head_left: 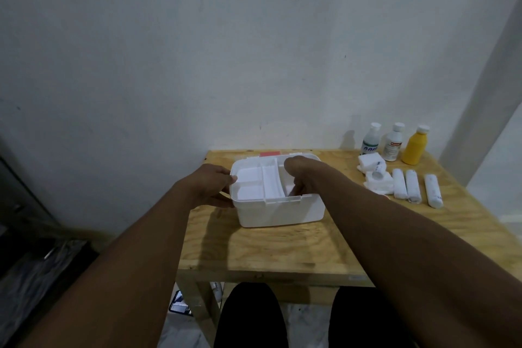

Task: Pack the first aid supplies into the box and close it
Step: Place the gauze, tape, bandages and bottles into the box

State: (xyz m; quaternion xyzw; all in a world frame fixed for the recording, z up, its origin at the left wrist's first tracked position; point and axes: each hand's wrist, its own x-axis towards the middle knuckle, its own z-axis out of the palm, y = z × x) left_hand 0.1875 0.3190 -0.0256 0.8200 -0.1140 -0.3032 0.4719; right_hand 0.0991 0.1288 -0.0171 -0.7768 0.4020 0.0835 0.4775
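The white first aid box (282, 212) stands open on the wooden table (268, 251), with a white divided tray (254, 186) sitting in its top. The lid, with a red patch (269, 154), hangs behind the box. My left hand (211, 186) grips the box's left rim, thumb on the tray edge. The fingers of my right hand (305, 178) curl down into the right side of the tray; their tips are hidden. To the right lie three rolled bandages (413, 186), gauze pads (378, 185) and a small white container (378, 171) on its side.
Three bottles stand at the table's back right by the wall: a white one with a blue label (371, 140), a white one with a red label (394, 143) and a yellow one (414, 147). My legs (251, 319) are under the table's front edge.
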